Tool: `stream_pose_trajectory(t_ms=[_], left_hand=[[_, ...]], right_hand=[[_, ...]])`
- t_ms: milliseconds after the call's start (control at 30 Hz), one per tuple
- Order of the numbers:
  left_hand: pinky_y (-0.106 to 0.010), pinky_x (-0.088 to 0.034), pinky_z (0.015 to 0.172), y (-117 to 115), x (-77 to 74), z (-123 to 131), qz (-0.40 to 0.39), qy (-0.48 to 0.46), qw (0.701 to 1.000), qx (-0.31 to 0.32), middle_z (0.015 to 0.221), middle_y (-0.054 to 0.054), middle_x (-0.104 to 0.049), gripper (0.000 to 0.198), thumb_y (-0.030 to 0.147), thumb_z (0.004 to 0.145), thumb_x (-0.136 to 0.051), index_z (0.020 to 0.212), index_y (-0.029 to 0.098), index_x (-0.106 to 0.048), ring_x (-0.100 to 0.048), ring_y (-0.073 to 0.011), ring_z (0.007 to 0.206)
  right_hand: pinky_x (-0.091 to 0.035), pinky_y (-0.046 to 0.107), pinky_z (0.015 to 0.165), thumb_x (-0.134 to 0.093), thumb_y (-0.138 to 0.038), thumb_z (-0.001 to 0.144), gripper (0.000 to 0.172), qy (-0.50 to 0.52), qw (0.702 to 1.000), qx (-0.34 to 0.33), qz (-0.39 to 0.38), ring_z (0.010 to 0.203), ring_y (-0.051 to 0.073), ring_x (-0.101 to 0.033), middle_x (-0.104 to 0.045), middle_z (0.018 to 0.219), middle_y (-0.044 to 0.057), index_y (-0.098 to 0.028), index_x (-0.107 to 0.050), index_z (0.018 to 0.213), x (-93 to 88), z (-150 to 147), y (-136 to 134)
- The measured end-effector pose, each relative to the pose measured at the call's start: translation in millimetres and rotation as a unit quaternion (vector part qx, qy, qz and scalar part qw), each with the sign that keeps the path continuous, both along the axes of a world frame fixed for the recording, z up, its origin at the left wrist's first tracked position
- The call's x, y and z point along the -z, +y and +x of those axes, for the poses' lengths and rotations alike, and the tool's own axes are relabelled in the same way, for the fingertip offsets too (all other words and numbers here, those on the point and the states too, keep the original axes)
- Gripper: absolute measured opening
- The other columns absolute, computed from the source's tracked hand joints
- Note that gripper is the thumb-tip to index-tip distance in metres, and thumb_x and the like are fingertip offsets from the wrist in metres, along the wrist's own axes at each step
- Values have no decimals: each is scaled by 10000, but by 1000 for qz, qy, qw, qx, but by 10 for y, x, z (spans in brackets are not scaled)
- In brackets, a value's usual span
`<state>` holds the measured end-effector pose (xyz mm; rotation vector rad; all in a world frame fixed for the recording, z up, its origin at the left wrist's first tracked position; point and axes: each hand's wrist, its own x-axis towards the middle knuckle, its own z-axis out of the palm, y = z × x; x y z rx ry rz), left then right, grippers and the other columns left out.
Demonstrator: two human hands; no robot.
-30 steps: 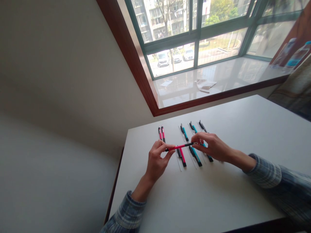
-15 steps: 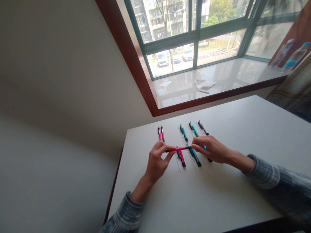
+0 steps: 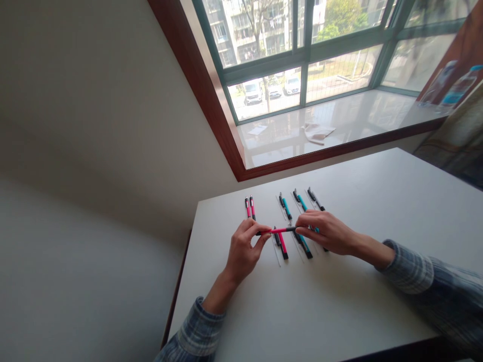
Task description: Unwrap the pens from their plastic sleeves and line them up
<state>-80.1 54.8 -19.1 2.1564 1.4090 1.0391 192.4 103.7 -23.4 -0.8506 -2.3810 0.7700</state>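
A pink and black pen [image 3: 278, 231] is held level above the table between my two hands. My left hand [image 3: 244, 247] pinches its left end between thumb and fingertips. On the black right end, the fingers of my right hand [image 3: 327, 232] are closed. Just below the held pen lie pen parts: a pink barrel [image 3: 283, 244] with a black clip piece and a thin refill, and a teal barrel [image 3: 305, 245] with its own parts. More parts under my right hand are partly hidden. Two whole pink pens [image 3: 249, 207] lie beyond my left hand.
Behind the hands, a row of pen parts holds two teal barrels [image 3: 287, 207] and a dark one [image 3: 316, 199], with thin refills alongside. The white table [image 3: 339, 311] meets the wall and a window sill [image 3: 354, 123], where a cloth [image 3: 317, 132] and bottles [image 3: 458, 89] rest.
My right hand has shifted slightly left along the pen's black end. My left hand and the parts on the table look the same.
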Motion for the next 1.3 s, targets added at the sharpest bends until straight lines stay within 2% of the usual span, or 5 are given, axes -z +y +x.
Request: stream_pose_trajectory(t_ms=[300,467,667,967,1300], left_hand=[[-342,-515,792,5,-65,-23,-126,-115,985,23,928,-84,-716,245,415,923,-725,1033,210,-803,-640,-217,861],[-370,-528,795,-18,-105,-100,-269,-340,893,119,833,-101,-737,624,633,879,-696,1281,157,-724,-676,-224,805],[-389,-502,771,-51,-104,-102,-317,-442,826,149,644,-50,-655,442,597,897,-698,1019,176,-758,-631,-205,719],[-352,-474,722,-44,-115,-143,-344,-407,827,176,529,-18,-560,425,608,897,-688,823,189,-688,-580,-195,657],[-321,-484,725,114,-126,-229,-287,-439,848,80,683,-16,-590,550,588,954,-597,1299,165,-665,-564,-156,666]], right_hand=[[-387,296,684,-431,-470,1080,449,18,999,17,-39,703,172,-517,-600,733,30,-188,-623,788,-49,0,-12],[-417,265,653,-462,-568,1048,523,99,979,0,-180,700,163,-566,-661,762,36,-161,-708,831,-49,53,48],[-422,262,672,-500,-587,1030,543,116,969,-59,-211,721,162,-551,-642,771,39,-142,-772,875,-58,58,48],[-446,259,675,-580,-555,1003,459,68,921,-236,-303,745,156,-546,-603,817,42,-170,-830,1009,-246,66,-25],[-488,256,681,-688,-501,943,392,60,915,-158,-365,785,165,-613,-723,901,65,-162,-773,1122,-272,-129,-67]])
